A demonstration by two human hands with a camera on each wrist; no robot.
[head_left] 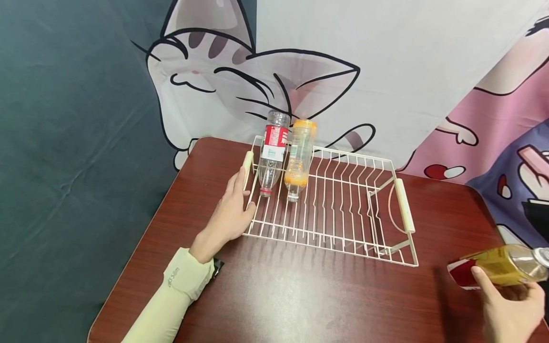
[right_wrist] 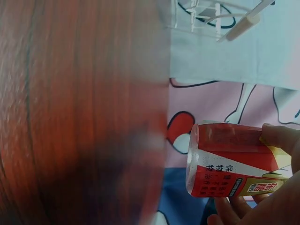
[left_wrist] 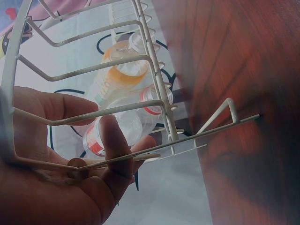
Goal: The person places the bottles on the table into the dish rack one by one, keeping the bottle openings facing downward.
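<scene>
A white wire dish rack (head_left: 319, 245) stands on the table. My left hand (head_left: 229, 212) is at its left end by the pale handle (head_left: 248, 164), and in the left wrist view its fingers (left_wrist: 117, 140) curl around the end wires. Two clear plastic bottles lean upside down in the rack's left part: one with a red and white label (head_left: 274, 143), beside it one with orange bands (head_left: 300, 152). At the far right, my right hand (head_left: 512, 305) holds a bottle with a red and yellow label (head_left: 493, 267), tilted sideways, its white cap pointing right and its base toward the rack.
The reddish-brown wooden table (head_left: 300, 295) carries the rack near its back edge. Behind it hangs a cloth backdrop (head_left: 407, 71) with cartoon cats, grey-green on the left and pink and blue on the right. The rack's right handle (head_left: 404, 205) faces the right hand.
</scene>
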